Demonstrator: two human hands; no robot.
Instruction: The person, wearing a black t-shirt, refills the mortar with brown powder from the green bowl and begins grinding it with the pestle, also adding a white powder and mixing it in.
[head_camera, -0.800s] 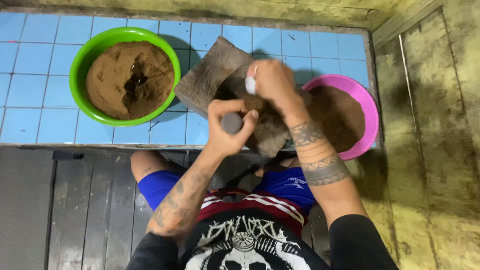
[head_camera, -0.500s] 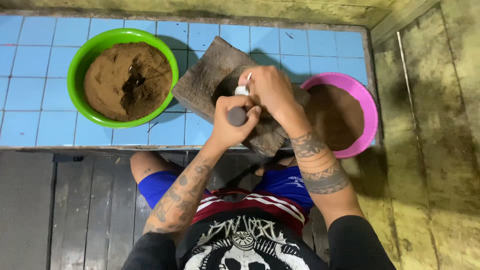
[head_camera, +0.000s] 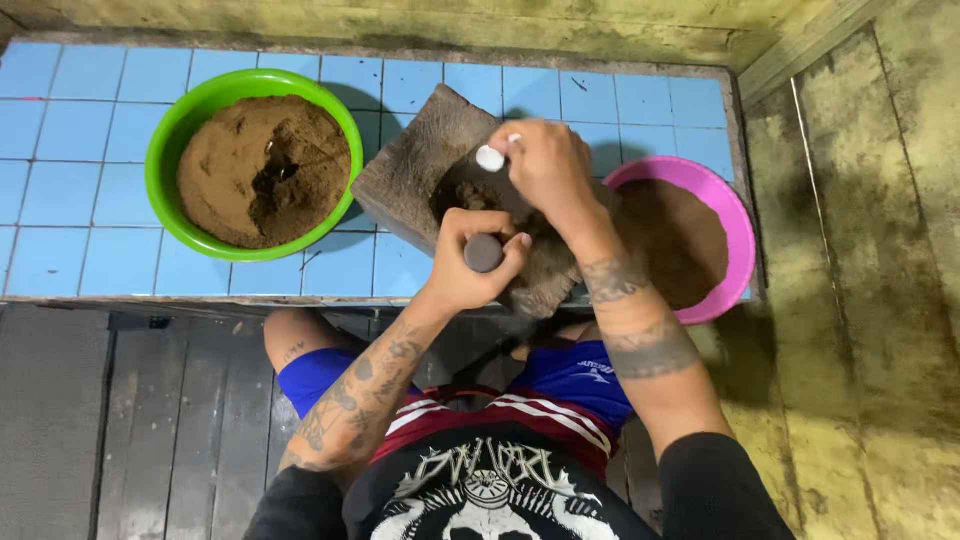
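Both hands clamp a stone roller (head_camera: 487, 205) on the grinding slab (head_camera: 420, 165); left hand (head_camera: 470, 265) grips its near end; right hand (head_camera: 548, 165) its far end; green bowl (head_camera: 165, 150) lies left, pink bowl (head_camera: 735, 215) right.

Both forearms carry dark tattoos: the left hand (head_camera: 470, 265) leads back into scattered figures and lettering, the right hand (head_camera: 545, 165) into two patterned bands around the forearm. Black sleeves are pushed up near the elbows. The black shirt bears a pale skull graphic, above a red waistband with white stripes and blue shorts.
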